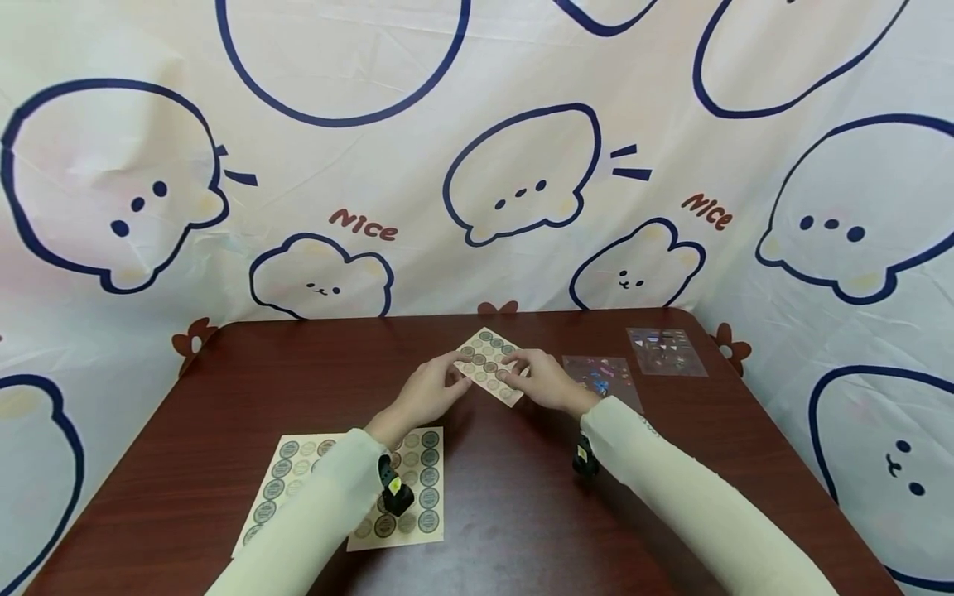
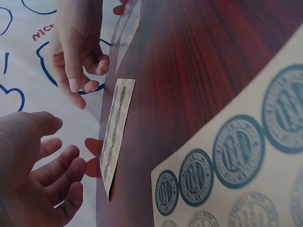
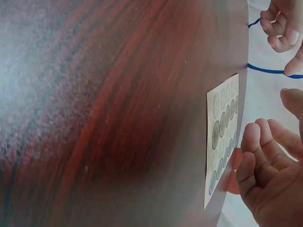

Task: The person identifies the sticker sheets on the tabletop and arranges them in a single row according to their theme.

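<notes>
A small cream sheet of round stickers (image 1: 486, 362) lies turned at an angle on the far part of the table, printed with rows of dark and pale circles. My left hand (image 1: 428, 387) hovers over its left edge, fingers loosely bent. Over the right edge is my right hand (image 1: 547, 381), its fingers relaxed too. Both wrist views show a gap between the fingers and the sheet, so neither hand holds anything. In the left wrist view the same small sheet (image 2: 116, 137) lies flat beyond the left hand (image 2: 42, 175).
Two larger sticker sheets, a left one (image 1: 272, 488) and a right one (image 1: 429, 501), lie under my left forearm, partly hidden. Two clear plastic sheets with small shiny pieces, one nearer (image 1: 614, 372) and one farther (image 1: 667, 352), lie right. A printed cloth (image 1: 417, 182) hangs behind the dark wooden table (image 1: 507, 513).
</notes>
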The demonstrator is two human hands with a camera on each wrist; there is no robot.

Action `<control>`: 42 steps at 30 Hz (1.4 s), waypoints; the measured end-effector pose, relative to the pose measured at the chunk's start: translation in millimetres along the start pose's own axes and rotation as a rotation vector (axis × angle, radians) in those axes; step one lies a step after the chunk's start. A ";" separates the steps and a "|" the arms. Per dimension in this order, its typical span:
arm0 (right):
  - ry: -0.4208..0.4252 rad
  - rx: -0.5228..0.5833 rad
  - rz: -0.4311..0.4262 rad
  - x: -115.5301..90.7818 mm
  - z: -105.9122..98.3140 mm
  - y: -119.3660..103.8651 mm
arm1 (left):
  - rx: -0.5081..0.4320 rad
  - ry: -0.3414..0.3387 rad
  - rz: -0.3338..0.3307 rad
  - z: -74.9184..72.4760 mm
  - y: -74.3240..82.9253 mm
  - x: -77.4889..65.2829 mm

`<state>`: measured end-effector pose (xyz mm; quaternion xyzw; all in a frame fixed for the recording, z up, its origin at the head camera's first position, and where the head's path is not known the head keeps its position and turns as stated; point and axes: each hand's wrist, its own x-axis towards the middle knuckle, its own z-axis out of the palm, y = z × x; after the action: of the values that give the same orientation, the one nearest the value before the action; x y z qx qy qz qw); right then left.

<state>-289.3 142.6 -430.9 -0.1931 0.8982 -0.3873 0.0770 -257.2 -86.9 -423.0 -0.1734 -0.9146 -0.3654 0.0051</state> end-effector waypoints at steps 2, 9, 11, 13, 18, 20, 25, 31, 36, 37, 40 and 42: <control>0.001 0.017 0.000 1.4 -0.6 0.9 | -0.005 0.008 -0.012 1.3 0.7 1.5; 0.022 0.012 0.027 6.9 -5.0 3.8 | -0.004 0.017 -0.039 8.1 -1.5 6.6; 0.027 0.006 0.034 8.4 -6.4 4.4 | -0.004 0.013 -0.049 10.1 -2.8 8.4; 0.034 0.000 0.034 10.1 -7.4 3.9 | -0.002 0.008 -0.061 11.9 -3.9 10.4; 0.046 -0.026 0.030 16.3 -10.0 3.1 | 0.006 -0.004 -0.088 14.5 -5.4 14.9; 0.043 -0.036 0.039 18.8 -11.1 2.8 | 0.007 -0.006 -0.095 14.8 -5.9 16.6; 0.042 -0.068 0.077 24.1 -14.6 2.2 | 0.003 -0.017 -0.119 14.2 -6.2 21.9; 0.037 -0.112 0.090 28.5 -17.5 4.9 | 0.020 -0.035 -0.143 16.3 -7.7 28.4; 0.039 -0.146 0.134 27.2 -17.4 8.6 | 0.056 -0.065 -0.143 20.5 -7.9 27.4; 0.039 -0.146 0.142 26.9 -17.5 9.4 | 0.060 -0.071 -0.146 21.2 -7.6 26.5; 0.036 -0.160 0.153 27.5 -17.7 13.3 | 0.066 -0.087 -0.155 23.1 -7.0 24.2; 0.033 -0.171 0.154 28.5 -17.7 16.5 | 0.068 -0.094 -0.156 24.4 -6.5 23.2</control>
<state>-325.2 153.2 -430.4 -0.1229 0.9413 -0.3052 0.0752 -278.2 -67.6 -442.0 -0.1181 -0.9365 -0.3247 -0.0605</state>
